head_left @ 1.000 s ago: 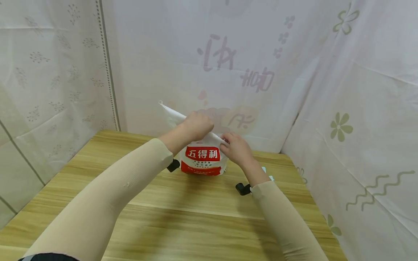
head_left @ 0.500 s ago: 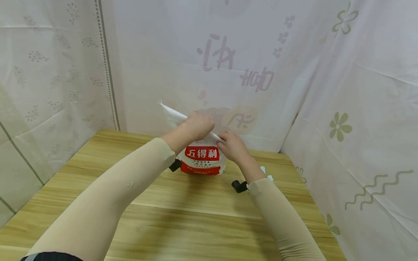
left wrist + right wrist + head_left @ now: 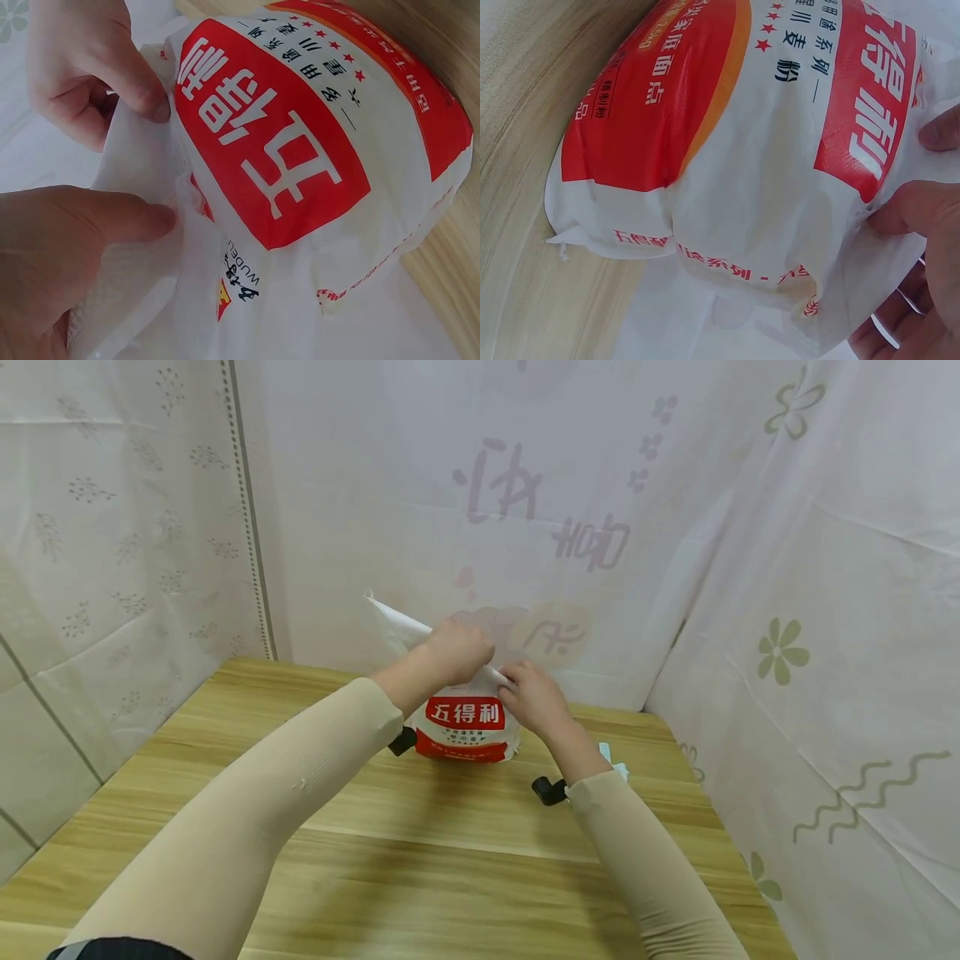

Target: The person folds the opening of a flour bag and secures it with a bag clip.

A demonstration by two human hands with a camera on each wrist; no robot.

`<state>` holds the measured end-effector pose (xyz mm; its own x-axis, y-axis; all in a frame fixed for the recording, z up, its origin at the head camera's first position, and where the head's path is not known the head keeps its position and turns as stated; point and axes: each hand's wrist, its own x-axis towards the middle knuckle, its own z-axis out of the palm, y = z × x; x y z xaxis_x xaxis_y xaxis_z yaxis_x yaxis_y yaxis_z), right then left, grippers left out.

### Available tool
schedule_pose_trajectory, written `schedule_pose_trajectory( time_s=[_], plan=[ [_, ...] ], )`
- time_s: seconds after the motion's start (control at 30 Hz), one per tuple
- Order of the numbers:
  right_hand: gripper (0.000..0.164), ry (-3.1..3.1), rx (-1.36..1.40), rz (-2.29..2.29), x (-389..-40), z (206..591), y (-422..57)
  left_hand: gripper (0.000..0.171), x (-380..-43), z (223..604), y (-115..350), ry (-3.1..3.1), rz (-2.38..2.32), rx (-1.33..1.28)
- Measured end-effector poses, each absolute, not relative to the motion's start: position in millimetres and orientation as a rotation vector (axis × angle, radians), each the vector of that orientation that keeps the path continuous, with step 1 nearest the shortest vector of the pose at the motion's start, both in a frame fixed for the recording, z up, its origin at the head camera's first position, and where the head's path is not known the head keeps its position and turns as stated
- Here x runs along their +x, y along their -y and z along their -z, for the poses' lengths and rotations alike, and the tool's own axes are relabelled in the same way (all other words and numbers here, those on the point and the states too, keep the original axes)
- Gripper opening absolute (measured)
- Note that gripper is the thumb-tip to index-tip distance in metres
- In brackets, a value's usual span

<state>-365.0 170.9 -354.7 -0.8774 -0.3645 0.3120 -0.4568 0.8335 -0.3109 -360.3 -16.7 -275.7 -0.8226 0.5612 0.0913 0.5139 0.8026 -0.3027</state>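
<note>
A white bag of flour (image 3: 465, 727) with red panels stands at the back of the table, its upper part gathered into a slanting white flap. My left hand (image 3: 453, 652) grips the middle of this top edge, and in the left wrist view its thumb (image 3: 139, 217) presses flat on the white plastic. Lower on the same edge, at its right end, my right hand (image 3: 536, 697) pinches the bag between thumb and fingers. The right wrist view shows the right thumb (image 3: 904, 210) on the near face and the other fingers behind.
The wooden table (image 3: 390, 877) carries the bag. A small light-blue object (image 3: 618, 768) shows partly behind the right wrist. Black wrist-mounted pieces (image 3: 550, 790) stick out beside both wrists. Printed white curtains (image 3: 337, 527) hang behind and at both sides.
My right hand has shifted slightly left and up along the bag's top edge, still pinching it. The left hand and the bag are almost where they were.
</note>
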Motion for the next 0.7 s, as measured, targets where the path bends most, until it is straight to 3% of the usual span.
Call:
schedule_pose_trajectory(
  time_s=[0.7],
  plan=[
    [0.014,2.711,0.613,-0.469,-363.8,358.0,-167.4,0.021,-360.4,280.2,16.1,2.833,-0.322,-0.795]
  ],
)
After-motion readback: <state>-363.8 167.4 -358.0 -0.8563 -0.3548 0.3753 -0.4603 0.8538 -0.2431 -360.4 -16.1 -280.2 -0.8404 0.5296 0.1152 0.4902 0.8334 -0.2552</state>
